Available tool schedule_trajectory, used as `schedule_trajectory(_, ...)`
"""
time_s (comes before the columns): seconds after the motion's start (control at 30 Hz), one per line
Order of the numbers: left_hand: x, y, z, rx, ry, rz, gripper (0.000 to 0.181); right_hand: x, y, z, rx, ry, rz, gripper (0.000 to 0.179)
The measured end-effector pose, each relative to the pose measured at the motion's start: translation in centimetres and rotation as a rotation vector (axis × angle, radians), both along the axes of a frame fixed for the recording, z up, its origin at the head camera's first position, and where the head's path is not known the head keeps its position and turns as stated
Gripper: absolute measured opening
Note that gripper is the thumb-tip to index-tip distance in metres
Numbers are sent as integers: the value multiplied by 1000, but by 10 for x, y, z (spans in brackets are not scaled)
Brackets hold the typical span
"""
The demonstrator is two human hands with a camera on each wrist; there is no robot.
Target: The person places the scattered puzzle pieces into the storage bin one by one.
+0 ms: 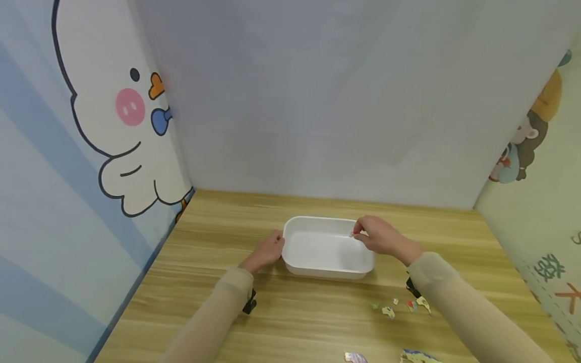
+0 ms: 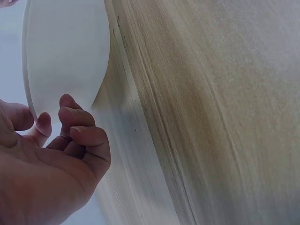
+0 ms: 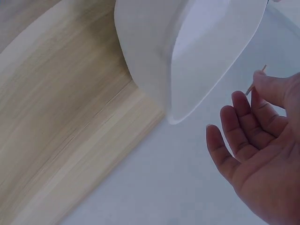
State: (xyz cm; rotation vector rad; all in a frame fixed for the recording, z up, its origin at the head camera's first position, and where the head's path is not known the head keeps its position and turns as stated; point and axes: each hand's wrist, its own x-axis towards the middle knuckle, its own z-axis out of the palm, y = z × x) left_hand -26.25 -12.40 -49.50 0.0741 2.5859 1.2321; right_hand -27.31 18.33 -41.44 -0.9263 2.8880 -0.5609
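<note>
Left hand [image 1: 267, 251]: pinches white tray [image 1: 324, 274] by rim. Right hand [image 1: 380, 236]: pinches small piece [image 3: 250, 89], surface hard to make out. Two patterned pieces [image 1: 416, 357]: cut off by head view.

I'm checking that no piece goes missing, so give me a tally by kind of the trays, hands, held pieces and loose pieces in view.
White tray: 1
Hands (left hand, right hand): 2
Small piece pinched in the right hand: 1
Loose pieces visible on the table: 7
Total: 11
</note>
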Motion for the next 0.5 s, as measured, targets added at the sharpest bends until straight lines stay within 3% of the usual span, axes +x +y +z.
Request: schedule_trajectory(0.5, -3, 0, -3, 13, -9, 0, 25, -23, -51, -18, 19, -98, 52, 5)
